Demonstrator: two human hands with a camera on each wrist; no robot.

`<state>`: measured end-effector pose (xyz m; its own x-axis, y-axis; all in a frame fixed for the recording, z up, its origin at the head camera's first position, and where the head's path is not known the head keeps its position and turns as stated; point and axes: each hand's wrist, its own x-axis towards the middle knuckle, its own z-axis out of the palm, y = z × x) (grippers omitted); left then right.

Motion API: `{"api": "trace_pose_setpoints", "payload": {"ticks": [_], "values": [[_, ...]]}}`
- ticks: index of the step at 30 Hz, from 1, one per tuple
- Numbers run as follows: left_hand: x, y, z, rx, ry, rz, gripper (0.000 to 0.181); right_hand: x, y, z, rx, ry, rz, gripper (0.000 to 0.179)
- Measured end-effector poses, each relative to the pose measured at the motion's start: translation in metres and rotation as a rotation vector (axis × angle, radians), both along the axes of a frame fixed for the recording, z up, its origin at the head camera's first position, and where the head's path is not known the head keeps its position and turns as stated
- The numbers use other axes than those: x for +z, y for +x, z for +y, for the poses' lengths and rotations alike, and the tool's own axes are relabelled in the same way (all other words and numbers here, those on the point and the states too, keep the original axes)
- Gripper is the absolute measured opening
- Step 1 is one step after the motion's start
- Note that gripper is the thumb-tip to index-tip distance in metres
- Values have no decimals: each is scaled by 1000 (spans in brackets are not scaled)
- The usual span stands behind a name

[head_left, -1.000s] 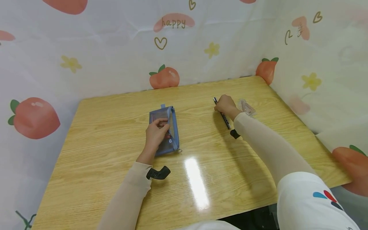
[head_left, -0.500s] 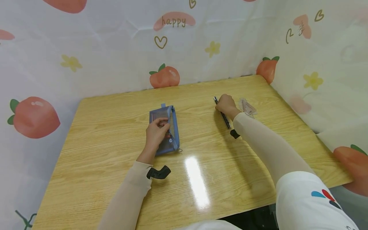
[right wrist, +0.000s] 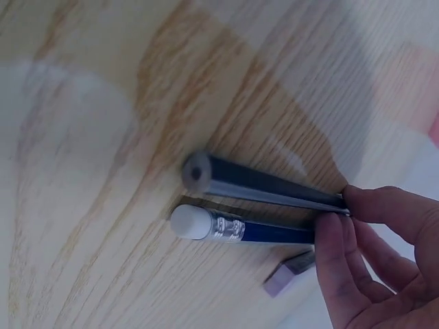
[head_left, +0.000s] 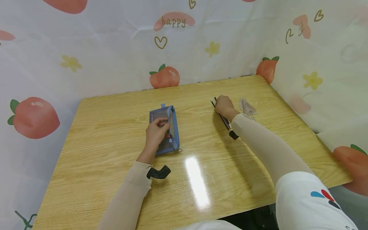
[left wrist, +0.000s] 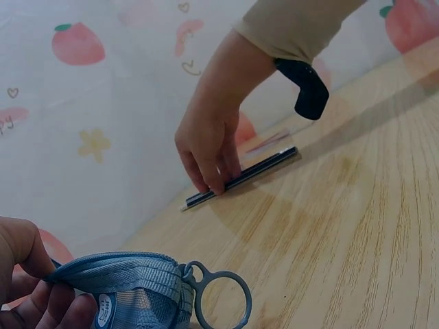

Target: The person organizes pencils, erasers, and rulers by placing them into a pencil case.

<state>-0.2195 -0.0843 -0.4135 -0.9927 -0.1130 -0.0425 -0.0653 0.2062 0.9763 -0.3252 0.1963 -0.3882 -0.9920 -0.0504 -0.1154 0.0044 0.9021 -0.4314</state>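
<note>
In the head view my left hand (head_left: pixel 156 132) pinches the rim of a blue mesh pencil case (head_left: pixel 168 146), which lies with its zip opening parted. The left wrist view shows the thumb and fingers on the fabric edge, near a round zip pull ring (left wrist: pixel 223 301). My right hand (head_left: pixel 225 106) is over two dark pencils at the table's right. Seen from the right wrist, thumb and fingertips pinch one pencil (right wrist: pixel 267 184), its flat end towards the camera. Beside it lies a pencil with a white eraser tip (right wrist: pixel 191 222), partly hidden by the fingers.
Clear plastic rulers (head_left: pixel 248 107), one of them triangular, lie right of my right hand. A small dark and lilac block (right wrist: pixel 288 273) shows below the pencils. The wooden table (head_left: pixel 100 143) meets a peach-printed cloth (head_left: pixel 115 64) at the back and right.
The far ends of the pencils have spread apart, so two ends now show. My right hand has shifted slightly left; the left hand and pencil case stay put.
</note>
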Motion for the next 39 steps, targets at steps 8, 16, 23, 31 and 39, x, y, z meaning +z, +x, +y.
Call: {"api": "trace_pose_setpoints", "payload": {"ticks": [8,16,23,31,39], "values": [[1,0,0,-3,-5,0,33,-2,-3,-4,25,51,0,35],[2,1,0,0,3,6,33,-2,1,-7,18,57,12,24],[2,2,1,1,18,-3,33,-4,6,-11,56,35,24,11],[2,2,0,-7,13,0,33,-5,14,-23,96,-58,46,10],[2,1,0,-8,6,0,33,-10,21,-42,67,-224,-16,14]]}}
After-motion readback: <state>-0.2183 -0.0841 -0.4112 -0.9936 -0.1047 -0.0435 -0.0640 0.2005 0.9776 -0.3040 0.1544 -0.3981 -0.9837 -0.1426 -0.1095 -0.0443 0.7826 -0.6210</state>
